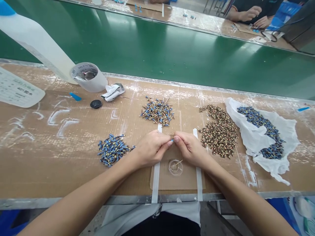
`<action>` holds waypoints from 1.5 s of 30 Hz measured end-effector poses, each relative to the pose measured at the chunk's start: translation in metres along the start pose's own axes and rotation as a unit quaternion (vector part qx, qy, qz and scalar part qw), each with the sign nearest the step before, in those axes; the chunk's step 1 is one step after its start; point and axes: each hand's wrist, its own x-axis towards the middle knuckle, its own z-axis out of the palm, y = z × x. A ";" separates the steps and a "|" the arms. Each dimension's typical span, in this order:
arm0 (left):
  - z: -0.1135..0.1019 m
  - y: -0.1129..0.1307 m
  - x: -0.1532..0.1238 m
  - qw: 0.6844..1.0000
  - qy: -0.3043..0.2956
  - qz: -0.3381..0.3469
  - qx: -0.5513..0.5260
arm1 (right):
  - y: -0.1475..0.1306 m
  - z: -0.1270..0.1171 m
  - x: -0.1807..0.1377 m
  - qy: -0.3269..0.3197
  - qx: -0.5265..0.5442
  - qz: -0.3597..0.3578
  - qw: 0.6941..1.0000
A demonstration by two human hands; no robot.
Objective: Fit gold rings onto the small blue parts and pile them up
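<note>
One small blue piece (172, 140) sits just beyond the clear dish (175, 174), pinched by left hand (153, 147) and right hand (191, 149), likely for fine control, blue pile (112, 150) left and brown pile (219, 135) right of dish, presumably for reach.

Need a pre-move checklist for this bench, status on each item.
1. Left hand and right hand both at the small blue part: ok, fingertips pinched around it.
2. Fit of that part: cannot tell, fingers hide most of it.
3. Clear dish on the cardboard between the tape strips: ok, thin stick leaning in it.
4. Blue pile apart from the mixed pile: ok, bare gap between.
5. Left forearm off the blue pile: cannot tell, very close.
6. Near bottle capped: cannot tell, top out of view.
</note>
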 end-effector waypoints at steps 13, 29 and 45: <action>-0.001 0.000 0.000 0.999 -0.012 0.016 0.031 | 0.001 -0.002 -0.001 -0.035 -0.033 -0.005 0.999; -0.020 0.006 0.003 0.981 -0.057 -0.084 -0.167 | 0.000 -0.005 -0.002 -0.005 0.150 0.072 0.986; -0.037 0.004 0.004 0.865 -0.042 -0.209 -0.455 | -0.001 -0.006 -0.001 -0.003 0.166 0.082 0.983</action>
